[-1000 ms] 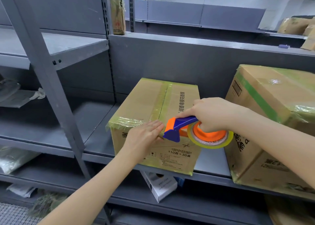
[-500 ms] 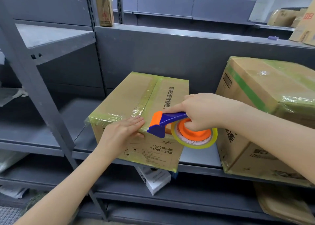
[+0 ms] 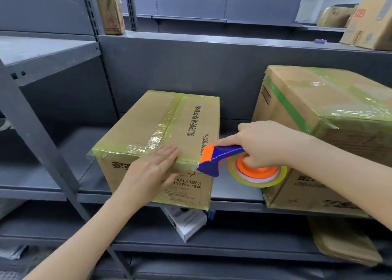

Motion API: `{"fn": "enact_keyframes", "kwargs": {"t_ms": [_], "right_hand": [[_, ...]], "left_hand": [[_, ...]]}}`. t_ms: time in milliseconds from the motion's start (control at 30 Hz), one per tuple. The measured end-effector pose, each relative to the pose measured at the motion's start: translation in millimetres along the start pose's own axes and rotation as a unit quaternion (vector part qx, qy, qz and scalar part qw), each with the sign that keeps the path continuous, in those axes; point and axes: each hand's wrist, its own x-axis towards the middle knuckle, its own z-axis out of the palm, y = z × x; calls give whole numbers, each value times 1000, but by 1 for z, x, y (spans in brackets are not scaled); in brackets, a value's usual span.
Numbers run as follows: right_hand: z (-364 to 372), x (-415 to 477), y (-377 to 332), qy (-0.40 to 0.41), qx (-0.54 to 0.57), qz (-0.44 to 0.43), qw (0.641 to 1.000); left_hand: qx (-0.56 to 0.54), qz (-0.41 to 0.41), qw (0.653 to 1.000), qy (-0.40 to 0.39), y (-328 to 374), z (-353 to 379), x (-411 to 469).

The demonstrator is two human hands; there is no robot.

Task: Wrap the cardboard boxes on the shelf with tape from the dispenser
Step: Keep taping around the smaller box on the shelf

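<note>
A cardboard box (image 3: pixel 148 127) with yellowish tape along its seams sits on the grey shelf (image 3: pixel 235 192). My left hand (image 3: pixel 152 171) lies flat with straight fingers on the box's front top edge, pressing the tape. My right hand (image 3: pixel 267 144) grips the blue and orange tape dispenser (image 3: pixel 220 159), whose blade end touches the box's front right corner. A roll of clear tape (image 3: pixel 258 178) sits on the dispenser's orange hub. A larger taped box (image 3: pixel 331 114) stands to the right.
Grey uprights (image 3: pixel 40 135) frame the shelf bay at left. A white carton (image 3: pixel 186 222) and a flattened brown parcel (image 3: pixel 343 241) lie on the lower shelf. More boxes (image 3: pixel 369 19) and a brown packet (image 3: pixel 110 8) stand on the upper shelves.
My left hand has flattened out along the box's front top edge. The dispenser has slid right along that edge to the box's front right corner.
</note>
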Motion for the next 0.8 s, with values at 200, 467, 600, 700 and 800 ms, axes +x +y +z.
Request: {"fn": "enact_keyframes", "kwargs": {"t_ms": [200, 467, 600, 700, 800], "right_hand": [[1, 1, 1, -2, 3, -8, 1000], [15, -8, 9, -20, 77, 12, 997], [27, -33, 27, -27, 106, 25, 994], [38, -51, 35, -51, 128, 42, 990], [48, -47, 30, -57, 128, 43, 989]], "left_hand": [[-57, 9, 998, 33, 31, 23, 17], [-45, 10, 997, 56, 25, 26, 17], [-48, 4, 997, 66, 24, 25, 17], [-56, 0, 997, 60, 24, 25, 17], [-54, 0, 997, 54, 27, 21, 18]]}}
